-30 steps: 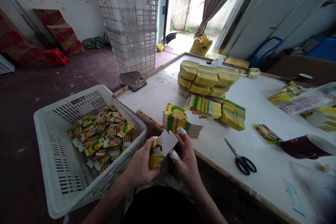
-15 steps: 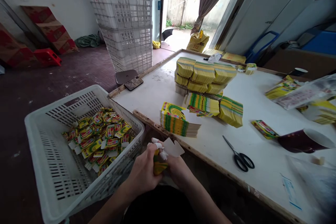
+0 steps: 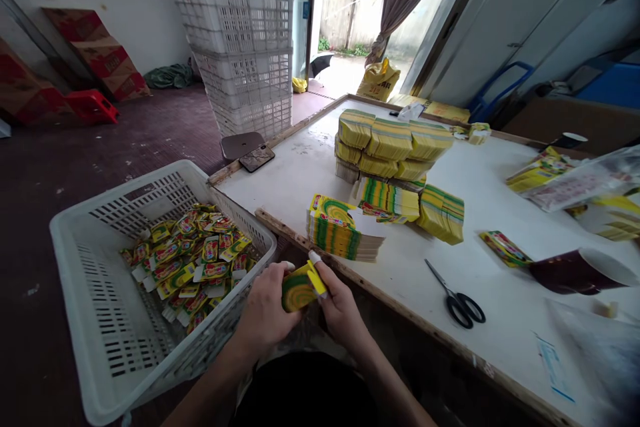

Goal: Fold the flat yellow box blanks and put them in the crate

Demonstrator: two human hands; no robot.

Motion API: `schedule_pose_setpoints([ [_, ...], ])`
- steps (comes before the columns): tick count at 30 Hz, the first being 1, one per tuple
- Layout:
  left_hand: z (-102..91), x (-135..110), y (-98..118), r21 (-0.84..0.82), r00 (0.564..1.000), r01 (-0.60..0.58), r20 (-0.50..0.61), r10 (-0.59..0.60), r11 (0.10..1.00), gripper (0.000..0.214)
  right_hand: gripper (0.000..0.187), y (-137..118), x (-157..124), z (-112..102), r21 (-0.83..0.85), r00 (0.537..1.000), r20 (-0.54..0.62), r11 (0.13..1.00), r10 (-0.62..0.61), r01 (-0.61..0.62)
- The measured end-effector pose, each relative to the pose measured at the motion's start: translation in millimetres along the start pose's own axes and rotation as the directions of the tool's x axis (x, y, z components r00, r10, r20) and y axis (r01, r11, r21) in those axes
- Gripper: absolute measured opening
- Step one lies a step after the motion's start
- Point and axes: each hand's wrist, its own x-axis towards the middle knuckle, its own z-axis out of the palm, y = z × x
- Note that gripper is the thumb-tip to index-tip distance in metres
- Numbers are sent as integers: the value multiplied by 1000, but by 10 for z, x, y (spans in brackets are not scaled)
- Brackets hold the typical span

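Note:
My left hand [image 3: 265,310] and my right hand [image 3: 340,307] are both closed on one small yellow-and-green printed card carton [image 3: 299,288], held low in front of my body, just off the table's near edge. Some fingertips wear white tape. A stack of flat cartons [image 3: 336,228] of the same print lies on the white table [image 3: 300,180] right above my hands. To my left stands a white slotted plastic basket [image 3: 90,320] with a heap of small folded cartons [image 3: 193,257] in it.
More bundled yellow-green carton stacks [image 3: 395,147] sit mid-table. Black scissors [image 3: 457,297] lie to the right, with a dark red cup [image 3: 575,270] on its side beyond them. A phone [image 3: 256,157] rests at the table's far-left corner. Stacked white crates [image 3: 240,47] stand behind.
The white flaps that stuck up from the carton a second ago are folded in; only its printed face shows now. My hands have drawn closer together around it.

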Motion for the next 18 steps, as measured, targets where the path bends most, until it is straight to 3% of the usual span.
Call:
schedule_pose_setpoints([
  [6, -139, 1, 2, 30, 999, -51, -6, 51, 998, 52, 73, -56, -15, -42, -217, 970, 240, 972, -37, 91],
  [9, -153, -18, -14, -7, 1000, -15, 17, 15, 1000, 62, 56, -124, 45, -188, -254, 953, 298, 958, -53, 133],
  [12, -170, -27, -25, -33, 999, -35, 33, 36, 999, 71, 30, -207, 134, -398, -167, 920, 378, 970, -103, 177],
  [14, -165, -27, -32, -14, 997, -76, 33, 76, 997, 74, 25, -238, 173, -478, -104, 896, 430, 980, -112, 172],
  [16, -142, -23, -44, 20, 995, -95, 33, 94, 995, 70, 25, -228, 172, -458, -91, 902, 423, 985, -93, 145],
  [18, -117, -17, -60, 53, 996, -87, 12, 86, 995, 65, 25, -183, 134, -354, -110, 935, 348, 987, -69, 114],
])
